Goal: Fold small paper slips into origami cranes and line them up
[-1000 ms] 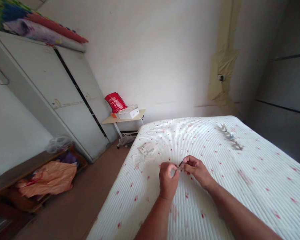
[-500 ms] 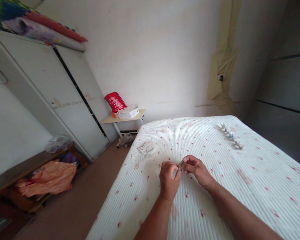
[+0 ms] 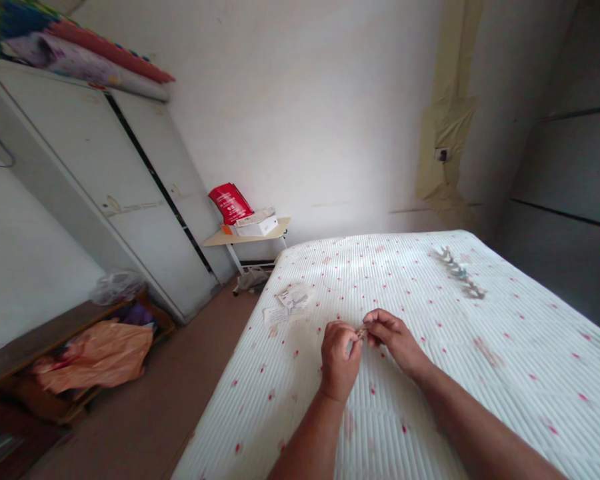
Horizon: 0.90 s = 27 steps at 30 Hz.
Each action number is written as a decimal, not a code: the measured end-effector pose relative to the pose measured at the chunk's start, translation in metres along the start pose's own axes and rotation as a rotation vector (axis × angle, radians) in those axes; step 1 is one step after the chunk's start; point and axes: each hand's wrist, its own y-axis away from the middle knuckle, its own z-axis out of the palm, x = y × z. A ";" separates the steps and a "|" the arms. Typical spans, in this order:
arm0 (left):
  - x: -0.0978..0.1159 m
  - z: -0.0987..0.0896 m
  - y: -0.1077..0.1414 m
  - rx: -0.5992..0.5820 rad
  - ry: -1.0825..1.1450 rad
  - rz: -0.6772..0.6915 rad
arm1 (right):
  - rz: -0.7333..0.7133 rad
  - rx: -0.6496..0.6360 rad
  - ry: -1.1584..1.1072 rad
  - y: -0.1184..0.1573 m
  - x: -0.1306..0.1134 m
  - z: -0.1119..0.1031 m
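Observation:
My left hand point(image 3: 340, 357) and my right hand point(image 3: 393, 337) meet over the middle of the bed. Both are closed, with fingertips pinched together on a small brownish object point(image 3: 362, 331). Most of that object is hidden by the fingers, and its kind is too small to make out. Beyond my left hand lie some printed papers point(image 3: 294, 298), partly overlapping. Farther off to the right, several small grey and whitish winged pieces point(image 3: 460, 271) lie in a slanting row.
The bed point(image 3: 370, 433) has a white ribbed cover with red specks. At its far left stands a small table point(image 3: 215, 239) with a red bag point(image 3: 230, 203) and a white box point(image 3: 257, 227). Left are a grey cabinet point(image 3: 95, 160) and a low wooden shelf with an orange plastic bag point(image 3: 100, 353).
Both hands keep nearly the same place. The fingers of the right hand have shifted slightly around the small object, and a little more of it shows between the hands.

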 end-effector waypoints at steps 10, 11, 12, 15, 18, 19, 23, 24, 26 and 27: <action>0.000 0.001 0.001 -0.033 0.028 -0.008 | -0.088 -0.022 0.044 -0.002 0.003 -0.001; 0.000 0.001 0.001 -0.037 0.037 -0.016 | -0.089 -0.015 0.048 -0.002 0.002 -0.001; 0.000 0.001 0.001 -0.041 0.044 -0.028 | -0.087 -0.006 0.053 -0.001 0.002 -0.001; 0.000 0.001 0.001 -0.043 0.058 -0.081 | -0.070 0.012 0.066 -0.001 0.000 -0.001; -0.001 0.000 0.001 -0.029 0.057 -0.120 | -0.051 0.018 0.060 0.000 -0.002 -0.001; -0.001 0.000 0.002 -0.027 0.053 -0.126 | -0.050 0.024 0.057 0.000 -0.002 -0.001; -0.005 0.001 0.003 -0.013 0.013 -0.192 | -0.056 0.031 0.059 0.001 -0.004 -0.001; -0.005 0.001 0.004 -0.008 0.003 -0.214 | -0.056 0.026 0.060 0.001 -0.004 -0.001; -0.006 0.000 0.005 -0.007 -0.002 -0.235 | -0.051 0.017 0.048 0.001 -0.003 -0.001; -0.007 0.000 0.005 -0.009 0.002 -0.231 | -0.046 0.013 0.031 0.001 -0.002 -0.001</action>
